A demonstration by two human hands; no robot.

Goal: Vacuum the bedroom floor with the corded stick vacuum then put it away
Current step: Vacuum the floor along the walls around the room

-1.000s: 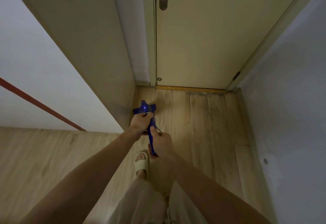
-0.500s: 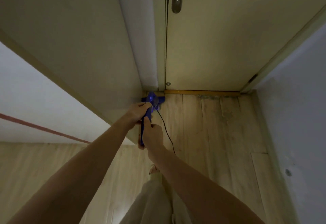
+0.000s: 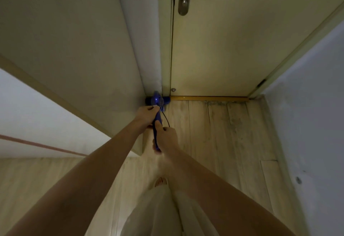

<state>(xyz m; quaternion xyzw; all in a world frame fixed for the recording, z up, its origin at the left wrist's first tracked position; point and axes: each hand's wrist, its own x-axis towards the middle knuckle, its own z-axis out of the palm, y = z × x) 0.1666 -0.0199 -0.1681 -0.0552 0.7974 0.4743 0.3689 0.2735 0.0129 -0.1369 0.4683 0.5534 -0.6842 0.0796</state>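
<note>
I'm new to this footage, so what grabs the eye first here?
The blue stick vacuum, its head pushed into the floor corner beside the closed door. The left hand grips it high, the right hand lower on the handle, and a thin black cord loops between them.

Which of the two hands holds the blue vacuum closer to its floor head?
The left hand: it grips the vacuum just behind the head, while the right hand grips lower.
</note>
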